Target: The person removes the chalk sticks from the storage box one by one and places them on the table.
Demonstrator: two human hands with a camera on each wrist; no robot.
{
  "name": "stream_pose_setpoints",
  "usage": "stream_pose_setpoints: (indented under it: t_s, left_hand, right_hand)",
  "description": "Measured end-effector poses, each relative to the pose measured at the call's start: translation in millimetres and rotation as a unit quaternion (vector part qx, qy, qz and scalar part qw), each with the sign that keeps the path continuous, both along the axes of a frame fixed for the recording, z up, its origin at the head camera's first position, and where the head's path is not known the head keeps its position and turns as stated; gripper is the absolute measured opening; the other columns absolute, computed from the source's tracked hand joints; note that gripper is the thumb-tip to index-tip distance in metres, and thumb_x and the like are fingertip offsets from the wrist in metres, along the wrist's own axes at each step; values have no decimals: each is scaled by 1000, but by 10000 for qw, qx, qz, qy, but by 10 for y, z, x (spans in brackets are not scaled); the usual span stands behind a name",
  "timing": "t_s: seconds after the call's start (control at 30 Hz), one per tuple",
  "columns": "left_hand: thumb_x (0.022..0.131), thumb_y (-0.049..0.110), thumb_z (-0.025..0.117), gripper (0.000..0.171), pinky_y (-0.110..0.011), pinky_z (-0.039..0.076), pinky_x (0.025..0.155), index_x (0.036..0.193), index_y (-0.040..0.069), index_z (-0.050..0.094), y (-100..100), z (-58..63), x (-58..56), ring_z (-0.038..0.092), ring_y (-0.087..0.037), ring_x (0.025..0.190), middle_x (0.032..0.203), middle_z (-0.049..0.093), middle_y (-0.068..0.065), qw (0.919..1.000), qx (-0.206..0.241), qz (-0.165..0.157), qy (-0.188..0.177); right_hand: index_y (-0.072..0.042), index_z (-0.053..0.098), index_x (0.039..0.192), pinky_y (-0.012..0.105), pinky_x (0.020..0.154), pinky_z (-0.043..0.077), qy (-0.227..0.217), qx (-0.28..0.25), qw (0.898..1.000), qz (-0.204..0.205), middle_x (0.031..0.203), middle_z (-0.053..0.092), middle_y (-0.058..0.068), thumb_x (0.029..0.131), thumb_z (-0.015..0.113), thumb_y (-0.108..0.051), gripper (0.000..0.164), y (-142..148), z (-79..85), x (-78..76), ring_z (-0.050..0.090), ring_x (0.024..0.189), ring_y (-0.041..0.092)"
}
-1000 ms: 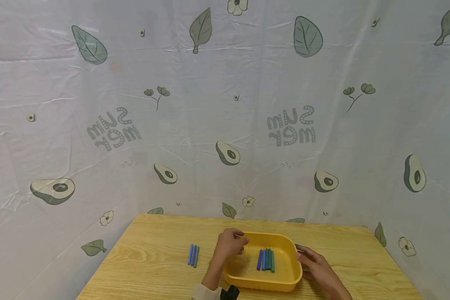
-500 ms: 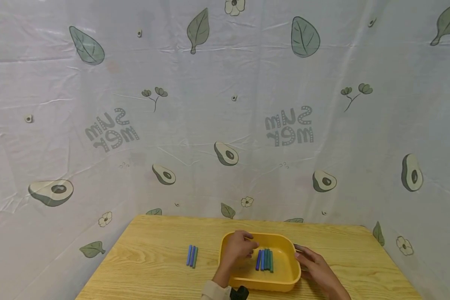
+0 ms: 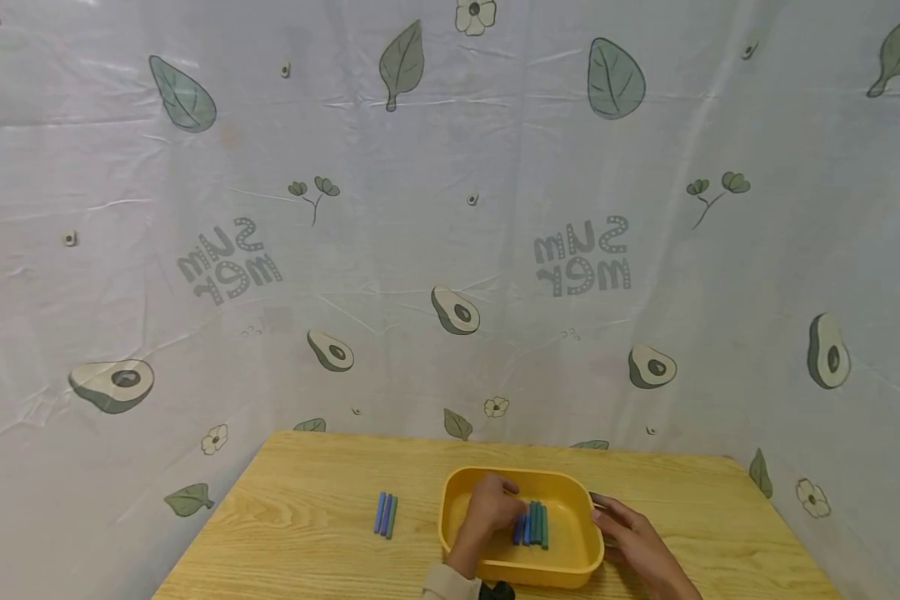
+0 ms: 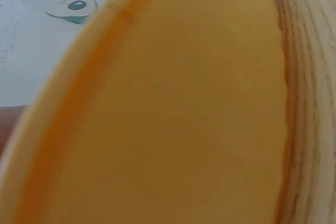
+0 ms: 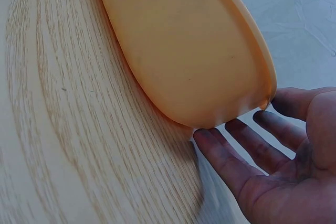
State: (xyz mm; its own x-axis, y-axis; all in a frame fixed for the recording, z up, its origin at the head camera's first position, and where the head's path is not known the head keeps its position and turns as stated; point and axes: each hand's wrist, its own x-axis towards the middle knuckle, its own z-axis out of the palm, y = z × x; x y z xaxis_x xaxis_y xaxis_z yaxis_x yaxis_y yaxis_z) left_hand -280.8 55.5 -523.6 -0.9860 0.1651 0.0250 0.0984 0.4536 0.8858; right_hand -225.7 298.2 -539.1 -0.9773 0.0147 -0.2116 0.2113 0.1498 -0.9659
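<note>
Reaching into the yellow tray (image 3: pixel 532 574), the left hand (image 3: pixel 494 503) has its fingertips at the left end of a row of slim sticks (image 3: pixel 536 525); whether it pinches one cannot be told. The right hand (image 3: pixel 627 533) is at the tray's opposite end, its fingers extended with tips against the outer wall and its thumb by the rim. The sticks lie side by side on the tray floor, dark blue and brighter blue at left, dark teal to green at right, all straight and matt. Three more sticks (image 3: pixel 386 515), light blue, violet-blue and green, lie close together on the wooden surface (image 3: pixel 315 517), left of the tray. The tray is a rounded rectangle with a raised lip.

The left hand covers the upper ends of the nearest blue sticks. In the left wrist view the tray's blurred outer wall fills most of the frame, hiding the sticks. The cream sleeve (image 3: pixel 450 582) and the black band (image 3: pixel 497 592) are cut off below.
</note>
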Motion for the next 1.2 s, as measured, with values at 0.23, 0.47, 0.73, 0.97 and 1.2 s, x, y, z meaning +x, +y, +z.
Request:
stream_pose_setpoints:
  t_s: [0.23,0.47,0.73,0.97,1.2]
  left_hand:
    - [75,4,91,27,-40,63,75,99,-1,81,50,-40,-5,71,-26,83,95,77,-12,9976,-642,190,194]
    - [72,1,95,28,-40,64,74,97,2,82,98,-53,12,71,-28,83,93,77,-10,9945,-984,291,217]
    - [75,0,92,26,-38,65,73,98,3,83,95,-59,34,71,-25,81,91,77,-8,9928,-1093,361,319]
    - [77,-3,85,23,-40,65,69,99,3,84,79,-92,30,70,-26,77,91,78,-10,9929,-1052,363,427]
    - [76,0,84,21,-42,65,73,96,3,85,65,-50,47,71,-26,78,89,79,-7,9917,-1161,320,448]
  right_hand:
    - [6,36,163,51,94,64,8,4,10000,64,158,48,35,114,53,-33,65,11,1,3,69,127,40]
    - [6,37,163,51,94,64,-13,-14,10000,32,157,50,34,114,53,-33,64,17,17,1,71,125,39]
    - [7,34,164,51,95,64,-7,4,9999,157,158,48,35,114,52,-33,66,13,35,15,70,127,39]
    - [5,36,164,50,95,64,-47,20,9999,100,158,49,34,114,53,-32,65,0,43,18,70,126,38]
    - [5,32,165,50,96,63,-41,-45,9998,197,162,43,35,115,51,-32,65,28,26,3,68,130,39]
